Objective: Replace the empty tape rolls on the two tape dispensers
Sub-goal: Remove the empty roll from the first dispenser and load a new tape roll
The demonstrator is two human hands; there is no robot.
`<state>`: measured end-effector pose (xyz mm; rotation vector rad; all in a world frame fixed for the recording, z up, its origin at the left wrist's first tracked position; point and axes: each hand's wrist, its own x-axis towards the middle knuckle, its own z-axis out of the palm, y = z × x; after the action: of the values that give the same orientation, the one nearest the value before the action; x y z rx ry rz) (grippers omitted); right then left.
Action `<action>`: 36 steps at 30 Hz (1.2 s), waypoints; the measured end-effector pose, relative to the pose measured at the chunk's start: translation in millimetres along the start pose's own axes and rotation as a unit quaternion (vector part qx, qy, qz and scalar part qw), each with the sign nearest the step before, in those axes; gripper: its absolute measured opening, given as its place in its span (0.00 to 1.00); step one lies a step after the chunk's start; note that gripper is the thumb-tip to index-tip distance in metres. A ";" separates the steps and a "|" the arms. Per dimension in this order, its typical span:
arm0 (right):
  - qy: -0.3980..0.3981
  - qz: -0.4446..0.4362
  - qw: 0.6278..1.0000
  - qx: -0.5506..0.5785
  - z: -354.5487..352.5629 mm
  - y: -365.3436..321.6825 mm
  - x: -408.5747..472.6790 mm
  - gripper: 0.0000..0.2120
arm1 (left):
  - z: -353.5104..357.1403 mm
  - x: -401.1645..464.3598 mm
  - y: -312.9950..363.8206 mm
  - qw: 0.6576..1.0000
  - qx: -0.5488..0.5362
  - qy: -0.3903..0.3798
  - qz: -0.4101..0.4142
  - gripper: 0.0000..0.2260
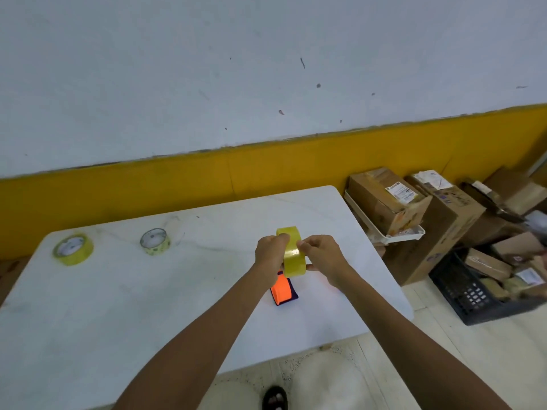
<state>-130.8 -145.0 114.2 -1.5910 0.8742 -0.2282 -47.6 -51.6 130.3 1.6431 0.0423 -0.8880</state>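
A yellow tape roll (293, 253) stands on edge above the white table (148, 306), held between both hands. My left hand (270, 255) grips its left side and my right hand (324, 258) pinches its right side and top edge. Just below the roll an orange and dark blue tape dispenser (283, 288) rests on the table, partly hidden by my left wrist. A second yellow tape roll (73, 250) lies flat at the table's far left. A thinner, nearly empty roll (155, 241) lies flat to its right.
Cardboard boxes (387, 199) are stacked on the floor right of the table against the yellow and white wall. A black plastic crate (473, 288) with parcels sits further right. A sandalled foot (275, 398) shows below the table's near edge.
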 end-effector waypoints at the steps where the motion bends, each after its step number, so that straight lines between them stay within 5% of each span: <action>1: -0.001 0.013 1.000 0.001 -0.3 4.4 6.9 0.13 | 2.2 9.2 -2.3 1.000 0.002 -0.006 -0.009 0.13; 12: -0.015 0.127 0.992 -0.008 -7.0 56.2 66.0 0.08 | 27.7 81.4 -41.5 0.996 0.001 -0.026 -0.088 0.10; 17: -0.042 0.145 0.989 0.011 -4.6 77.6 78.6 0.08 | 14.3 92.5 -52.9 0.974 0.214 0.042 0.056 0.09; 20: -0.050 0.148 0.988 0.016 -2.3 85.2 85.0 0.08 | -7.1 97.4 -62.1 0.957 0.242 0.138 0.076 0.07; 27: -0.105 0.134 0.985 0.004 5.5 104.4 92.4 0.09 | -16.0 93.3 -115.1 0.972 0.152 0.150 -0.100 0.14; 36: -0.136 0.105 0.985 -0.013 1.5 108.8 95.0 0.07 | -7.7 102.1 -102.5 0.980 0.018 0.157 -0.125 0.10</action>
<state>-107.6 -201.5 -16.7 -1.4981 0.8241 0.1485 -20.6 -58.8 -11.9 1.8244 0.4615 -0.8103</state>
